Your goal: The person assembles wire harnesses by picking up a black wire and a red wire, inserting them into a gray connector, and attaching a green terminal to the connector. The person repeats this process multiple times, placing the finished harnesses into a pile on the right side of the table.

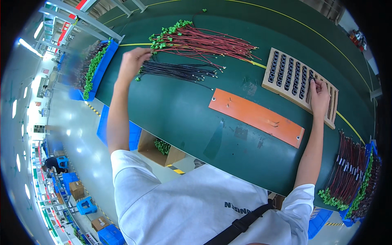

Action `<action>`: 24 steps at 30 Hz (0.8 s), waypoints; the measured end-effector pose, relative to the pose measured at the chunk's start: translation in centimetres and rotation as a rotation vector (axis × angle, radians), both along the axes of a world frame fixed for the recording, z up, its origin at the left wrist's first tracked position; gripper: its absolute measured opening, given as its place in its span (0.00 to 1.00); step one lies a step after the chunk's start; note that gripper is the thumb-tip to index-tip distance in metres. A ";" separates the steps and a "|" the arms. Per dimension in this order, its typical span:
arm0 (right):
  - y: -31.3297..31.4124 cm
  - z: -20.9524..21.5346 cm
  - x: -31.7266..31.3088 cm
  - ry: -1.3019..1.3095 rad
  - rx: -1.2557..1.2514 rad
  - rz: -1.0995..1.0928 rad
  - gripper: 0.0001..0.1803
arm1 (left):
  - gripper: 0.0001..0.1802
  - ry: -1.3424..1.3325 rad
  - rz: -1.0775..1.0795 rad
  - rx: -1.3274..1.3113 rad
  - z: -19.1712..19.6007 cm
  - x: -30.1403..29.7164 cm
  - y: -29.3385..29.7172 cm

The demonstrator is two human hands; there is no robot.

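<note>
Black rings (289, 74) seated in the wooden tray (281, 93) — probably light, rigid; grasp outer walls. Right hand (320, 96) fingertips at them, left hand (132, 63) beside black wires (177, 70) (likely flexible; hold near connectors) — cannot tell whether either pinches.

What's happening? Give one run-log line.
Left hand: at thin red wires with green connectors; right hand: at round black rings in slotted wooden tray; grip: unclear
</note>
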State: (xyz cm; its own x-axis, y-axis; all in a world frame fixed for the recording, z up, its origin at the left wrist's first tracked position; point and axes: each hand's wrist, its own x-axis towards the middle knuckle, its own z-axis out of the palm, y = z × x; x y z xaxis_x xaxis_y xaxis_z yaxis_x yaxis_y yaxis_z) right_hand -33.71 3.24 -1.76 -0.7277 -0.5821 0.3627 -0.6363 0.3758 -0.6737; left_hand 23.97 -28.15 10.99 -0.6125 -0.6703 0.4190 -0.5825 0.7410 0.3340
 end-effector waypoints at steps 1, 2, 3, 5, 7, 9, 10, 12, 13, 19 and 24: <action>-0.2 0.0 0.2 -0.007 0.000 0.009 0.21 | 0.11 0.040 0.037 -0.017 0.6 1.2 -0.5; -0.1 0.1 0.2 -0.008 0.003 0.008 0.21 | 0.09 0.123 0.126 -0.063 1.4 1.2 -0.7; 0.0 0.1 0.2 -0.008 0.007 0.007 0.21 | 0.08 0.252 0.151 -0.046 2.1 1.2 -0.6; 0.1 0.1 -0.1 -0.010 0.014 0.007 0.21 | 0.07 0.365 0.170 -0.207 3.5 1.4 -1.2; 0.0 0.0 0.0 -0.020 0.014 0.013 0.21 | 0.07 0.339 0.204 -0.410 5.1 1.5 -0.5; -0.5 -0.1 0.7 -0.041 0.005 0.027 0.21 | 0.07 0.332 0.223 -0.554 7.0 1.6 0.7; -0.4 0.1 0.8 -0.014 -0.017 0.019 0.21 | 0.06 0.361 0.213 -0.582 6.9 1.0 0.9; -0.3 0.4 1.3 0.034 -0.062 0.002 0.19 | 0.05 0.320 0.166 -0.664 7.1 -0.2 1.5; 0.0 0.0 0.4 -0.053 -0.195 0.035 0.18 | 0.05 0.263 0.113 -0.720 7.6 -1.9 2.4; 1.6 0.5 0.7 -0.352 -0.559 0.231 0.22 | 0.08 0.249 -0.135 0.385 3.8 -13.7 14.8; 5.5 5.5 11.6 -0.778 -0.666 0.408 0.12 | 0.11 0.053 -0.413 0.976 -1.6 -18.6 22.1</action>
